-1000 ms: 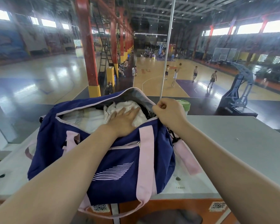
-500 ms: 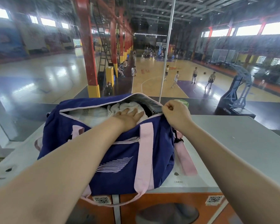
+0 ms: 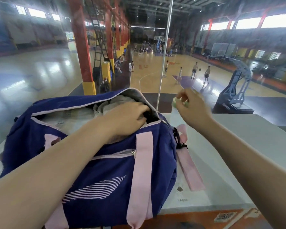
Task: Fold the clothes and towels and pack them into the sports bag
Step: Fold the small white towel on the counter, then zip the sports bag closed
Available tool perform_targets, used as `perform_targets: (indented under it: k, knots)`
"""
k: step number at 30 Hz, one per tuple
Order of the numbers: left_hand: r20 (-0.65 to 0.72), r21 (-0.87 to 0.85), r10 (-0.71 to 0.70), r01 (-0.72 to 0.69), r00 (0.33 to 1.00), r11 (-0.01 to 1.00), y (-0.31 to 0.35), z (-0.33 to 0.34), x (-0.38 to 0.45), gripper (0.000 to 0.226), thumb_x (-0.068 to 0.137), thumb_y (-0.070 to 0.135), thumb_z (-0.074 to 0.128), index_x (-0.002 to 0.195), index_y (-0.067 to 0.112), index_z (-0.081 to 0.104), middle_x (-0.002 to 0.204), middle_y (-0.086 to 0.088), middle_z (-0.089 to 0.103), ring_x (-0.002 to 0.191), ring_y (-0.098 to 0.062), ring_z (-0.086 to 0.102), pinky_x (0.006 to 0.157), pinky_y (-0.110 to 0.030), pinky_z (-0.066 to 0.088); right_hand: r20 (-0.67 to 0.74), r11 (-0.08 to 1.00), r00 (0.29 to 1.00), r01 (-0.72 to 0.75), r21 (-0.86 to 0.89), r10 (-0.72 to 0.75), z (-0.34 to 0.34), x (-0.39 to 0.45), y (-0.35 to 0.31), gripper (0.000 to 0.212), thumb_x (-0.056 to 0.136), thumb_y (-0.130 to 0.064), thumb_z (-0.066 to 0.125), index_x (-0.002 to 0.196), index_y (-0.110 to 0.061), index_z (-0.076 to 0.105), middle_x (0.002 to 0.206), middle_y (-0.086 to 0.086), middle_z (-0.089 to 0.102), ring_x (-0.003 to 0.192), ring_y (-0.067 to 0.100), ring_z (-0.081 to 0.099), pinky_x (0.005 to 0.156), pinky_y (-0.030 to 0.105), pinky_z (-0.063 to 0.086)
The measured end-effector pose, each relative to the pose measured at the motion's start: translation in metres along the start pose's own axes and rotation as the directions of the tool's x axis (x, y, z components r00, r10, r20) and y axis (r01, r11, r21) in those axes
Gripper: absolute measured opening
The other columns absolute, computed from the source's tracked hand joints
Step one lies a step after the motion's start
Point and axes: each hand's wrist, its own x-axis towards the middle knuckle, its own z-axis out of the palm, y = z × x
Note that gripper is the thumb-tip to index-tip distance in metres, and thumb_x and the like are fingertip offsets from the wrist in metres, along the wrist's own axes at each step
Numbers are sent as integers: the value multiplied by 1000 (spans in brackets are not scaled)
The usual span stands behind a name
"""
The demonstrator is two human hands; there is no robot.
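While one navy sports bag (image 3: 92, 154) sits at tabletop (image 3: 238, 162) left edge, long axis left-right, zip mouth up and open: pale folded clothes and towels (image 3: 82, 113) inside, count unclear. Left hand (image 3: 127, 119) in mouth's right end, fingers curled into fabric. Right hand (image 3: 191, 107) just right of bag, fingers pinching one green-lidded bottle (image 3: 177, 104), blurred.
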Motion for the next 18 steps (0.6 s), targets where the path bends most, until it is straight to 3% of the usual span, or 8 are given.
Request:
perform_targets:
  k: [3,6,10,12,15,18]
  knots:
    - [-58,-21,14,-15,998,1000,-1,-6,-4,28,94,24,46,116,28,63,117,11,64,111,-11,54,97,-37,44,27,976,999,-20,-216,27,-2,21,25,38,86,-26,56,123,-20,52,131,5,49,122,26,40,102,42,34]
    - [-149,53,21,-13,989,998,-1,-16,-11,27,94,25,43,111,33,63,112,17,62,108,-7,52,88,-38,49,186,978,971,-118,-171,150,6,37,40,62,86,-48,59,140,-26,38,144,8,41,132,31,38,104,46,37]
    - [-318,212,88,-20,944,977,-6,-29,-16,24,88,17,53,108,24,64,106,9,61,102,-17,52,84,-36,47,317,988,939,-102,-118,135,8,48,42,73,85,-60,58,146,-29,33,146,7,43,126,28,49,99,37,40]
    - [-402,291,79,46,912,956,-12,-29,-17,35,83,15,57,117,21,59,114,3,57,111,-23,49,90,-38,41,366,990,924,-68,-126,110,7,50,40,74,83,-63,58,144,-27,38,143,5,47,122,25,52,98,36,40]
    - [-382,245,-80,184,921,952,-26,-29,-20,64,80,15,62,140,18,42,136,-3,48,128,-26,42,105,-43,34,426,985,898,-44,-165,111,9,48,40,80,74,-70,63,138,-27,42,132,1,52,109,22,56,95,37,46]
    - [-303,206,-244,314,921,927,-45,-30,-25,67,87,23,61,147,20,32,143,-2,49,130,-26,46,109,-43,33,429,988,895,-64,-142,120,10,46,41,74,76,-59,69,136,-26,42,130,2,51,102,21,55,90,36,47]
